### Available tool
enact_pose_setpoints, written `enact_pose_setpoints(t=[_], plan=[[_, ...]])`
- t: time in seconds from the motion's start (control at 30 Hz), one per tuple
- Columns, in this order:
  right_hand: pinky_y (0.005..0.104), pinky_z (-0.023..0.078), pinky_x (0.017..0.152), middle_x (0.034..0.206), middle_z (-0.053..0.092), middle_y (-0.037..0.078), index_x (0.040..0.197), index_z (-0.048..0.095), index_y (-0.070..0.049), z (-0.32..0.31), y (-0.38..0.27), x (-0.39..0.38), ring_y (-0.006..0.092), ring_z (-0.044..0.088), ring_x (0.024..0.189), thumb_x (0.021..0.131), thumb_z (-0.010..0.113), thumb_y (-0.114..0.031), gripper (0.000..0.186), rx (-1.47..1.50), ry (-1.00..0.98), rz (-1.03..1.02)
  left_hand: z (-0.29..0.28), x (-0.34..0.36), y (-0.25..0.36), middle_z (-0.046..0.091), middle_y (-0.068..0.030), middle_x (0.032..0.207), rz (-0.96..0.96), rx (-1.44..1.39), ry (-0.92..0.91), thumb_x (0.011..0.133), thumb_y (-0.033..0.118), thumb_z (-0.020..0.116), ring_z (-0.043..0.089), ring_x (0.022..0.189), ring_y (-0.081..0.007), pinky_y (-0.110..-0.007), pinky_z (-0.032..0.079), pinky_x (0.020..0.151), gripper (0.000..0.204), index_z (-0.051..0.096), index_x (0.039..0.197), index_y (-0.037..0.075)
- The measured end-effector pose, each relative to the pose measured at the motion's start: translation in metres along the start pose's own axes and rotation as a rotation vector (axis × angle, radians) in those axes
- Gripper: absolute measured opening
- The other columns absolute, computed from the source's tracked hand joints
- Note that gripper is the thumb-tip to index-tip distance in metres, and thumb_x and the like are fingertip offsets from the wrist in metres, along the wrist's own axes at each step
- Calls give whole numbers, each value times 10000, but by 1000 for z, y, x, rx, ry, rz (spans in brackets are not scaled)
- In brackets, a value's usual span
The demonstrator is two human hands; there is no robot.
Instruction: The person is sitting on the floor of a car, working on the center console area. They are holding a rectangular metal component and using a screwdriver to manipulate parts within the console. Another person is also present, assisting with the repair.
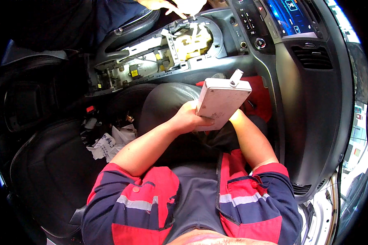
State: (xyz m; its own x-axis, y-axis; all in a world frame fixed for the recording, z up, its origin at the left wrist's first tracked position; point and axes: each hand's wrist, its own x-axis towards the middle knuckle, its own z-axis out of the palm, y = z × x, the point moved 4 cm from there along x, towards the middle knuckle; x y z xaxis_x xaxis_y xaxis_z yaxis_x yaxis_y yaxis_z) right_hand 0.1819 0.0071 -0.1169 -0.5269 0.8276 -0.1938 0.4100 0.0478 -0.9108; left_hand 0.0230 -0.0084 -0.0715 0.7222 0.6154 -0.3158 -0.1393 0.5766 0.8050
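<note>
over the lap, both hands (210, 119) hold a white box (221, 102)

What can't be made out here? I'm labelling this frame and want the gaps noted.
Head view:
- Right hand: mostly hidden behind the white box; its grip cannot be told.
- Box underside: faces away from the camera.
- Another person's hands over the open console: cut off by the top edge.
- Crumpled paper on the seat: print too small.
- Left hand fingers: partly under the box.
</note>
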Motion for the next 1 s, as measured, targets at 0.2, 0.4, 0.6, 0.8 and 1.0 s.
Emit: enact_pose_setpoints(t=[0.2, 0.4, 0.6, 0.8, 1.0], plan=[[349, 428, 932, 1186, 567, 43, 1280, 534, -142, 2, 3, -1, 183, 537, 1082, 880, 603, -295, 434, 63, -1, 21, -2, 1, -5, 666, -52, 1079, 14, 10, 1, 710, 21, 747, 599, 995, -146, -303, 459, 909, 417, 653, 1117, 19], [351, 422, 944, 1211, 560, 41, 1284, 533, -146, 1, 7, -2, 182, 530, 1103, 883, 599, -290, 432, 130, -4, 51, -1, 0, 1, 671, -50, 1064, 41, 99, 6, 708, 50, 750, 600, 984, -144, -303, 455, 908, 416, 655, 1112, 22], [352, 417, 956, 1236, 554, 38, 1289, 532, -149, 2, 10, -3, 181, 524, 1124, 886, 595, -285, 429, 212, 11, 77, 0, 0, 0, 673, -47, 1051, 43, 88, 17, 707, 59, 752, 600, 976, -141, -301, 457, 899, 400, 662, 1095, 24], [348, 387, 976, 1241, 539, 32, 1308, 498, -162, 2, 8, 1, 178, 500, 1150, 894, 561, -338, 454, 71, -3, 65, -1, -1, -1, 674, -47, 1047, -4, 29, 29, 705, 55, 753, 599, 973, -139, -298, 457, 897, 399, 664, 1094, 24], [347, 356, 1015, 1292, 503, 40, 1345, 447, -172, 2, 7, 2, 188, 461, 1210, 909, 546, -402, 503, -140, -34, -41, -1, 1, -2, 673, -46, 1048, 65, 57, 1, 710, 40, 745, 600, 975, -142, -305, 458, 892, 393, 663, 1094, 27]])
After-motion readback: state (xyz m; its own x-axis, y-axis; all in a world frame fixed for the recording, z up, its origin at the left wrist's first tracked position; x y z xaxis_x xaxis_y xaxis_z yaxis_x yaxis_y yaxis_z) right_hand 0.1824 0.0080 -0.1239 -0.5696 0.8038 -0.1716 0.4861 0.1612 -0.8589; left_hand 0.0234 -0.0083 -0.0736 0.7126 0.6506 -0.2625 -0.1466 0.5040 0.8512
